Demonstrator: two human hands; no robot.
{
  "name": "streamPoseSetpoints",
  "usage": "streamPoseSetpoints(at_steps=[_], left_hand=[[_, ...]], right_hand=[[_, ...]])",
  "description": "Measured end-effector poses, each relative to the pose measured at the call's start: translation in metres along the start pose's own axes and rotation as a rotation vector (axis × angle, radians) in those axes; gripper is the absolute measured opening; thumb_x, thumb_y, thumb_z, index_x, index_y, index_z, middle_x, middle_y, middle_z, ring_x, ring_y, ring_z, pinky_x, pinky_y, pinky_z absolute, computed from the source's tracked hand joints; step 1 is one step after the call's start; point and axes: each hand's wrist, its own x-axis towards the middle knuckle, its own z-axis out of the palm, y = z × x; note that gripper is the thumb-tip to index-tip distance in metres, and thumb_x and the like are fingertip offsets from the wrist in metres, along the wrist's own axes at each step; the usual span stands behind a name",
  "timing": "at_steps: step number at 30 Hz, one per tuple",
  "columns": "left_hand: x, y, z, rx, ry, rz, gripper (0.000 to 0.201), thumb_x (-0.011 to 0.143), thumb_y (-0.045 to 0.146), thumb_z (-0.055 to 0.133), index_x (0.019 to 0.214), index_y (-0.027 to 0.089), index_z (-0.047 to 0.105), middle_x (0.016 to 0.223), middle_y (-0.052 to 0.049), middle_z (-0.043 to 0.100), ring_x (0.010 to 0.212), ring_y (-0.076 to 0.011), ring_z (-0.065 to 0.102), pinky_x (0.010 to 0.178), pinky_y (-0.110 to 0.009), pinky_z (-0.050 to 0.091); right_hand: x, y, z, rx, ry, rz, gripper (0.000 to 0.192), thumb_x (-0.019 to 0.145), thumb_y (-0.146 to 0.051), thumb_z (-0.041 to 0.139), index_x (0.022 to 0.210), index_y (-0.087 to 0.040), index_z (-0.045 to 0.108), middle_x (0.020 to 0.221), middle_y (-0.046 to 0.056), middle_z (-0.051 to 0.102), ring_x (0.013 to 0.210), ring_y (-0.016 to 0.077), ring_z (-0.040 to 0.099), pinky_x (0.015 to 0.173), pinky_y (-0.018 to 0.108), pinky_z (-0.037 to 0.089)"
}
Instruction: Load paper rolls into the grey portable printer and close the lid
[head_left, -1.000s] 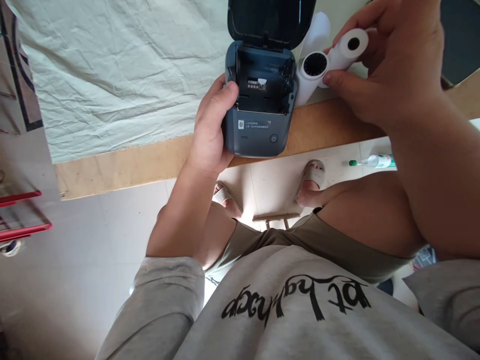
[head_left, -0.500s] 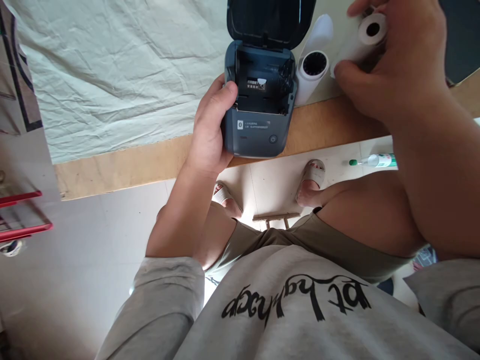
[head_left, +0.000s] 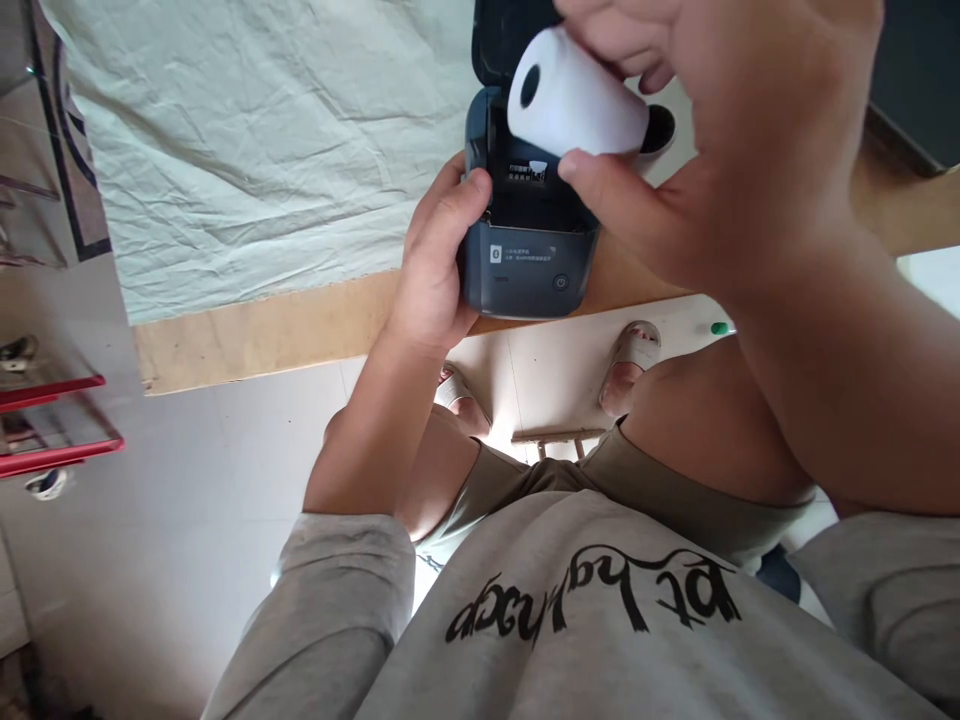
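Note:
My left hand [head_left: 442, 250] grips the left side of a small dark blue-grey label printer [head_left: 529, 275], thumb on its rim. The printer's black lid [head_left: 499, 45] stands raised, and the bay inside shows a small printed sticker. Over that bay my right hand [head_left: 720, 150] holds a white paper roll [head_left: 577, 100] between thumb and fingers, tilted with its dark core hole facing left. Part of the fingers is cut off by the top edge. Behind the held roll, a second white roll [head_left: 660, 130] is mostly hidden, only its dark end showing.
A pale green cloth [head_left: 285, 150] covers the table, whose wooden edge [head_left: 262, 330] runs along the front. At the top right lies a dark flat object [head_left: 919, 80]. On the floor are a red rack [head_left: 67, 455] at left and a green bottle cap [head_left: 720, 328].
My right hand has picked up the paper roll from the table and brought it left over the printer's bay, tipping it sideways. The left hand keeps its hold on the printer.

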Motion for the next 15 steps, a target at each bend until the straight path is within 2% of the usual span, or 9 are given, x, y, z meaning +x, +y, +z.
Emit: streamPoseSetpoints(at_steps=[1, 5, 10, 15], left_hand=[[0.0, 0.0, 0.0, 0.001, -0.012, 0.0, 0.024, 0.075, 0.04, 0.044, 0.089, 0.028, 0.059, 0.097, -0.002, 0.064, 0.095, -0.0229, 0.059, 0.073, -0.035, 0.046], [0.0, 0.0, -0.001, 0.013, 0.013, 0.034, 0.021, 0.075, 0.037, 0.043, 0.085, 0.03, 0.06, 0.095, -0.001, 0.065, 0.097, -0.0239, 0.058, 0.074, -0.036, 0.046], [0.003, -0.003, -0.001, 0.006, 0.046, 0.083, 0.019, 0.071, 0.038, 0.046, 0.079, 0.029, 0.061, 0.085, -0.002, 0.065, 0.09, -0.0252, 0.058, 0.076, -0.038, 0.046], [0.0, -0.001, 0.002, 0.019, 0.075, 0.04, 0.021, 0.072, 0.04, 0.047, 0.077, 0.024, 0.06, 0.086, -0.004, 0.063, 0.088, -0.0222, 0.056, 0.084, -0.036, 0.044]], right_hand=[[0.0, -0.003, 0.0, -0.049, -0.019, -0.055, 0.046, 0.076, -0.04, 0.038, 0.118, -0.021, 0.043, 0.105, -0.004, 0.051, 0.095, 0.0119, 0.051, 0.083, 0.026, 0.037], [0.001, -0.001, 0.002, -0.09, 0.004, -0.035, 0.039, 0.074, -0.039, 0.041, 0.108, -0.019, 0.046, 0.098, -0.003, 0.05, 0.097, 0.0137, 0.048, 0.08, 0.026, 0.036], [0.002, 0.001, 0.01, -0.135, 0.016, -0.048, 0.021, 0.077, -0.031, 0.041, 0.09, -0.021, 0.054, 0.102, -0.001, 0.05, 0.094, 0.0125, 0.051, 0.074, 0.027, 0.041], [-0.001, -0.008, 0.011, -0.157, 0.071, -0.105, 0.024, 0.082, -0.03, 0.033, 0.085, -0.022, 0.055, 0.095, 0.0, 0.052, 0.093, 0.0125, 0.052, 0.075, 0.028, 0.041]])
